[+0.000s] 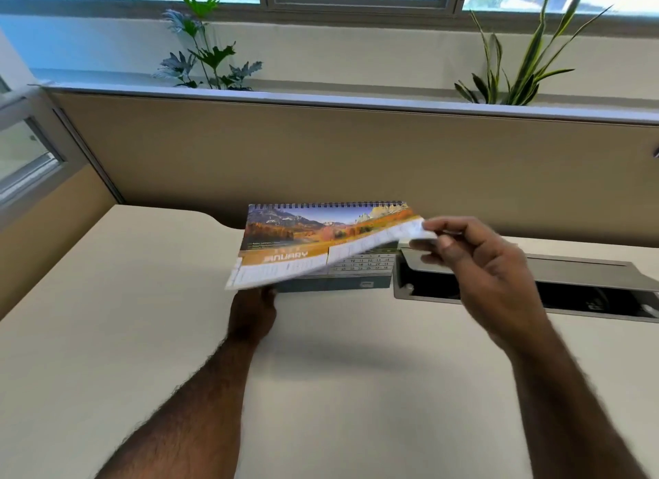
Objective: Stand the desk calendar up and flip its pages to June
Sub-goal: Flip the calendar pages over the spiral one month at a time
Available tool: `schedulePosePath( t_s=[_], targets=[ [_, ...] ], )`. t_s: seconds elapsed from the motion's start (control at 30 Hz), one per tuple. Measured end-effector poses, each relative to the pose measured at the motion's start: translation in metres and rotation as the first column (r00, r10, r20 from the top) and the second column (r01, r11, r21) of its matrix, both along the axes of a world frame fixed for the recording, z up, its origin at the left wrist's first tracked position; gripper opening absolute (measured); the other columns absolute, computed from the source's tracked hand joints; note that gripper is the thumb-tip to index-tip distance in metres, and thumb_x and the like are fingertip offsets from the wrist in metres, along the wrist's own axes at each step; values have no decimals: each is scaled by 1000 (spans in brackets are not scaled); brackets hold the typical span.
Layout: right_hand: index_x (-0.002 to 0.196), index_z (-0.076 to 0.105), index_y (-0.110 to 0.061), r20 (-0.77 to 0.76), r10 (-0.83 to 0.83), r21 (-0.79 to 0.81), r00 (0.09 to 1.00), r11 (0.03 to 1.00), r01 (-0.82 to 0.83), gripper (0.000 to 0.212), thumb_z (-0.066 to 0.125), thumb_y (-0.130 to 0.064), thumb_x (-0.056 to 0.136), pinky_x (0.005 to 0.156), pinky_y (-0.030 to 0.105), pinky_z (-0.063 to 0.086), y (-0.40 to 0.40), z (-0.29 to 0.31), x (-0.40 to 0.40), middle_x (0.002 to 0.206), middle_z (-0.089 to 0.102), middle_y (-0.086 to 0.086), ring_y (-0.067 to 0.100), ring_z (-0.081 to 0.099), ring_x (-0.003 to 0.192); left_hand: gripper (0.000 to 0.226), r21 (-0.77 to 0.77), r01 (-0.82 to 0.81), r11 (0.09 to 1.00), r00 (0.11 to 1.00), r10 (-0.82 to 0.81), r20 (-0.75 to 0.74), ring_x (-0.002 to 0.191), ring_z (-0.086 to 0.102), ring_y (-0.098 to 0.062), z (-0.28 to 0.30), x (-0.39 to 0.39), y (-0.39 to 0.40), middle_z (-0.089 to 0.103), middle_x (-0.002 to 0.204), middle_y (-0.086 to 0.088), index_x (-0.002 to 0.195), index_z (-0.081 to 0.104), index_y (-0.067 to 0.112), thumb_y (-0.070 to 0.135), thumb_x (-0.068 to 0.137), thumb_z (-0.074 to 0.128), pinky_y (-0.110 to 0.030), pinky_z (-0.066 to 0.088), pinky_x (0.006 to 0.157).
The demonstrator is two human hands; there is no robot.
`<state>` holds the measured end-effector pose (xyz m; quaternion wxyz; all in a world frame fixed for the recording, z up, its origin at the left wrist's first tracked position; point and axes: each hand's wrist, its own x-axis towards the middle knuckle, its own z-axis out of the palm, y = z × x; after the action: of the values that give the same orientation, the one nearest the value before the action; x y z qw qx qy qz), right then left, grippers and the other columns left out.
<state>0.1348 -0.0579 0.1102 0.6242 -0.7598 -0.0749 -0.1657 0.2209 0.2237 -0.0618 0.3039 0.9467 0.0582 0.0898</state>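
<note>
The spiral-bound desk calendar [321, 243] stands upright near the back of the cream desk [142, 336]. Its front page shows an autumn mountain photo and the word JANUARY. My right hand [488, 275] pinches the lower right corner of that page between thumb and fingers and lifts it away from the stack, so the page curls and blurs. A date grid on the page beneath shows under the lifted corner. My left hand [255, 311] rests at the calendar's lower left base, its fingers hidden under the raised page.
An open cable tray with a grey metal lid [535, 282] is set into the desk right of the calendar. A beige partition [321, 150] runs behind. Potted plants [203, 58] stand on the ledge above it, under the window.
</note>
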Motion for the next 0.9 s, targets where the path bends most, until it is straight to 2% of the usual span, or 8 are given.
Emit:
schedulePosePath(
  t_s=[0.1, 0.23, 0.37, 0.57, 0.67, 0.77, 0.83, 0.9],
  targets=[
    [97, 67, -26, 130, -39, -103, 991, 993, 52, 10, 62, -24, 89, 75, 21, 57, -5, 25, 20, 93, 76, -7, 8, 72, 85, 32, -131, -24, 991, 996, 13, -88, 109, 56, -40, 7, -2, -6, 62, 121, -17, 119, 47, 11, 12, 88, 53, -42, 46, 88],
    [94, 68, -28, 243, -168, -92, 955, 977, 195, 8, 65, -23, 90, 64, 16, 54, -2, 45, 63, 82, 73, -6, 5, 70, 72, 32, -136, -7, 991, 996, -5, -87, 111, 57, -39, 6, 0, -5, 61, 125, -16, 121, 46, 10, 12, 90, 52, -41, 47, 92],
    [98, 72, -25, 225, -277, -91, 934, 949, 303, 13, 64, -32, 90, 58, 22, 53, 1, 51, 128, 72, 67, -12, 1, 59, 60, 32, -192, -18, 981, 996, 2, -84, 115, 58, -36, 5, -1, -5, 61, 128, -15, 121, 48, 10, 12, 90, 53, -41, 48, 96],
    [105, 72, -21, -51, -308, -272, 950, 920, 283, 21, 67, -31, 88, 81, 32, 59, -2, 12, 202, 102, 73, -3, 9, 65, 83, 32, -202, -14, 979, 997, -1, -71, 114, 59, -35, 5, -1, -5, 61, 125, -16, 120, 48, 9, 12, 89, 54, -41, 49, 94],
    [89, 70, -22, -326, -302, -278, 896, 936, 214, 5, 73, -22, 84, 85, 32, 57, -9, -26, 210, 92, 70, -3, 15, 65, 90, 32, -200, -7, 980, 998, -5, -60, 114, 58, -36, 4, 0, -4, 61, 126, -16, 120, 48, 8, 12, 89, 54, -39, 49, 93],
    [79, 69, -13, -517, -225, -237, 826, 965, 114, 8, 68, -8, 85, 52, 26, 46, -17, -64, 201, 72, 63, 1, 16, 55, 62, 31, -205, -8, 979, 999, -2, -48, 112, 59, -36, 2, 1, -3, 62, 124, -17, 118, 49, 8, 11, 88, 55, -39, 49, 93],
    [67, 64, -10, -630, -188, -241, 753, 970, 40, 22, 61, -5, 88, 46, 21, 30, -18, -87, 188, 55, 52, 1, 13, 38, 50, 31, -198, -13, 980, 999, 3, -49, 112, 59, -36, 1, 1, -3, 62, 123, -17, 119, 49, 8, 12, 88, 55, -40, 49, 93],
    [73, 68, -2, -721, -179, -223, 669, 975, 21, 18, 69, -15, 85, 44, 18, 28, -20, -103, 177, 52, 51, 2, 12, 33, 45, 33, -193, -14, 981, 998, 4, -56, 113, 58, -37, 0, 1, -2, 62, 124, -17, 120, 49, 8, 12, 89, 55, -41, 49, 94]
  ],
)
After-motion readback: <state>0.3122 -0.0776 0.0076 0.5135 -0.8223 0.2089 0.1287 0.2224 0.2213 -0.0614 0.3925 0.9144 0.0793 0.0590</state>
